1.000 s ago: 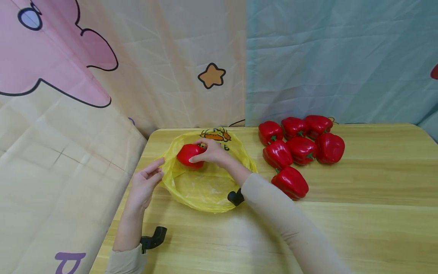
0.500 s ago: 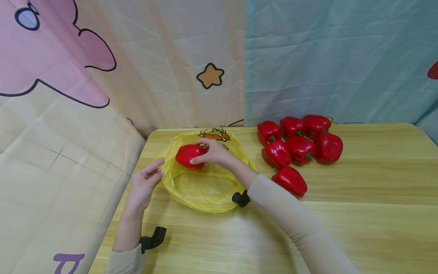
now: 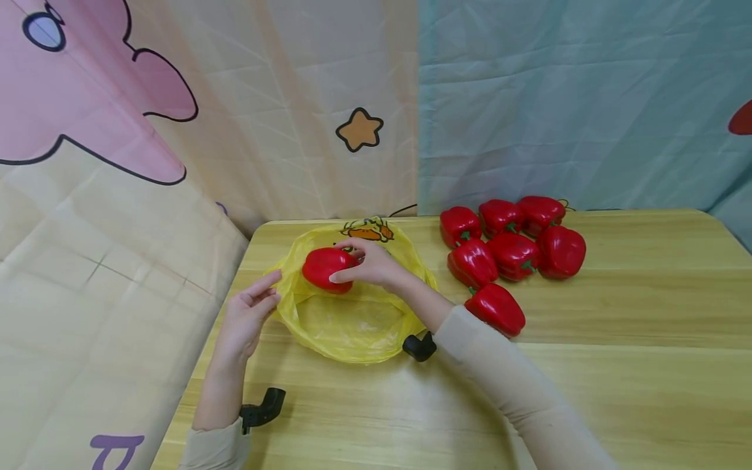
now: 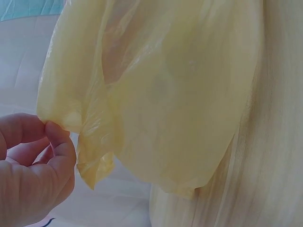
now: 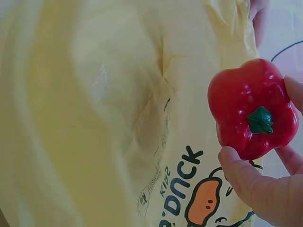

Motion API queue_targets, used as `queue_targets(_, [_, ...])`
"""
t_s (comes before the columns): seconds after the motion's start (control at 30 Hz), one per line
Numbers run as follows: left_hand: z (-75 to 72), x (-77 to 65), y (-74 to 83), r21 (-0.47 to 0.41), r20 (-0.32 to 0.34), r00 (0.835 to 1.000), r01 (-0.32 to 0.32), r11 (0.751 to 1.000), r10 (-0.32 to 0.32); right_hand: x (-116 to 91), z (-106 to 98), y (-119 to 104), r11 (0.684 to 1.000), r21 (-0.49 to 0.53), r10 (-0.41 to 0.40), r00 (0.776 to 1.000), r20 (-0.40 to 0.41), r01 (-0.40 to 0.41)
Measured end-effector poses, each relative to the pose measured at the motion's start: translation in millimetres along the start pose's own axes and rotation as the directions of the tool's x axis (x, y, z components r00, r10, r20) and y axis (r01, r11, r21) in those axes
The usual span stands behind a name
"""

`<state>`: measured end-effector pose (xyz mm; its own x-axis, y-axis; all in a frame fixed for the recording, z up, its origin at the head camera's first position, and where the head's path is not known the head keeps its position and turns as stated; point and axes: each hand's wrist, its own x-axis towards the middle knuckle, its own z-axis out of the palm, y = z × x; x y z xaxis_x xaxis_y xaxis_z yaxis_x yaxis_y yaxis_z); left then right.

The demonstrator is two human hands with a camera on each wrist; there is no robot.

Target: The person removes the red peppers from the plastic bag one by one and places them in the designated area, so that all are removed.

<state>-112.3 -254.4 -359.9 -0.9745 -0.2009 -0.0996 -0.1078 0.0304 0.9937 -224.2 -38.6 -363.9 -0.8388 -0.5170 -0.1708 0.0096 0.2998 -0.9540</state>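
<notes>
A yellow plastic bag (image 3: 352,326) stands with its mouth spread on the table. My left hand (image 3: 249,316) pinches the bag's left rim between thumb and finger, as the left wrist view also shows. At the bag's mouth, toward its back left, my right hand (image 3: 376,264) grips a red bell pepper (image 3: 326,269). In the right wrist view, the pepper's green stem (image 5: 260,120) faces the camera, with thumb and fingers around its sides. The bag's printed side (image 5: 182,189) shows beside it. How deep the pepper sits in the bag is hard to tell.
Several more red bell peppers (image 3: 514,256) lie grouped right of the bag, one (image 3: 498,309) nearer the front, close to the right forearm. A printed curtain (image 3: 529,104) hangs along the back edge of the wooden table (image 3: 634,391), and pale cloth (image 3: 117,313) covers the left side.
The right forearm has shifted slightly right, while its hand keeps the pepper at nearly the same spot over the bag. The left hand still pinches the rim.
</notes>
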Motion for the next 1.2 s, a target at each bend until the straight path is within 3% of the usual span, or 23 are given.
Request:
queue_targets(0.77, [-0.6, 0.9, -0.8, -0.012, 0.007, 1.0, 0.005, 1.0, -0.005, -24.0, -16.6, -7.1, 0.996, 0.052, -0.076, 0.996, 0.057, 0.073])
queue_targets(1.2, [-1.2, 0.0, -1.4, -0.021, 0.017, 1.0, 0.005, 1.0, -0.005, -42.5, -34.5, -10.6, 0.991, 0.028, -0.136, 0.986, 0.095, 0.133])
